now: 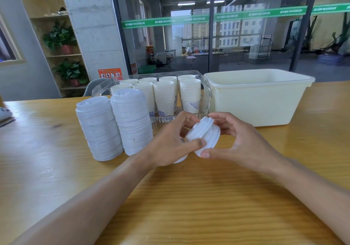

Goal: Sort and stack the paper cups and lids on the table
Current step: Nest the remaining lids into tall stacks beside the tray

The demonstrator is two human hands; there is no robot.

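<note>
Two bare forearms reach in from the bottom corners of the head view and meet above the middle of the wooden table (189,207). The left hand (174,142) comes from the lower left, back of the hand toward the camera, its thumb laid across the near edge of a small stack of white lids (204,135) and its fingers curled round the far side. The right hand (244,142) comes from the lower right with the palm turned inward; its thumb presses the lower end of the stack and its curled fingers wrap the upper right side. Both hands grip the same stack, held above the tabletop just in front of the clear tray (206,91).

That held stack is tilted: its long axis runs from lower right to upper left, with the raised top of the uppermost lid facing up and to the left, toward the left hand's fingers.

Left of the hands, two tall lid stacks (117,127) stand on the table side by side, both leaning slightly to the left at the top. Behind them the clear tray holds nested columns of paper cups (166,95), mouths upward, in two rows. Just beside the tray on the right sits a cream plastic tub (255,104), its opening upward.
</note>
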